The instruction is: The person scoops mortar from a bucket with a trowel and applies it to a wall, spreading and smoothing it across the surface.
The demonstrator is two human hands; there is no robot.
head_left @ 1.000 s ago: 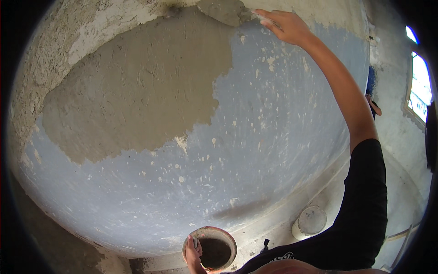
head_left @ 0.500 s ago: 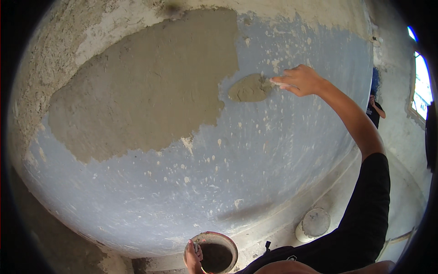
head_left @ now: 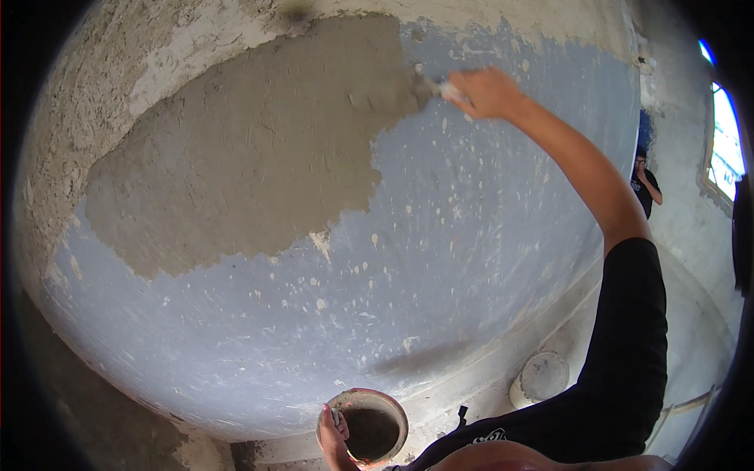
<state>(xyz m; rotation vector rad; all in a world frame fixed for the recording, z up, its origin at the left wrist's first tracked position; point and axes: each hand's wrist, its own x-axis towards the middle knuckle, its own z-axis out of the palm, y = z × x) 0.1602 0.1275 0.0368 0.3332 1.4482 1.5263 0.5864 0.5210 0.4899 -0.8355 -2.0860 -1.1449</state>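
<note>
- Biggest thing by far is the wall (head_left: 440, 259) we're facing, painted pale blue with chipped spots all over; the fisheye bends it into a dome.
- One big patch of wet grey plaster (head_left: 251, 157) covers its upper left part, with a ragged edge where it meets the blue. Above and left of that there's bare rough render.
- Our right arm in a black sleeve comes up from the lower right and cuts across the wall, blocking part of the floor strip behind it.
- One other person (head_left: 646, 184) in dark clothes stands far off at the right by a bright window (head_left: 726, 141); too small to make out much.
- One round bowl (head_left: 367, 428) of dark mortar sits low in the middle, its rim in our left hand (head_left: 334, 436). The fingers are curled over the near rim, clamped on it; most of that hand is cut off by the bottom edge.
- One pale bucket (head_left: 542, 378) stands on the floor by the wall's foot, partly hidden behind our sleeve.
- Our right hand (head_left: 488, 93) is up high, the fingers closed around the handle of a trowel (head_left: 436, 88).
- The trowel's blade presses into the right edge of the plaster patch; it's grey on grey, so we can hardly tell its shape.
</note>
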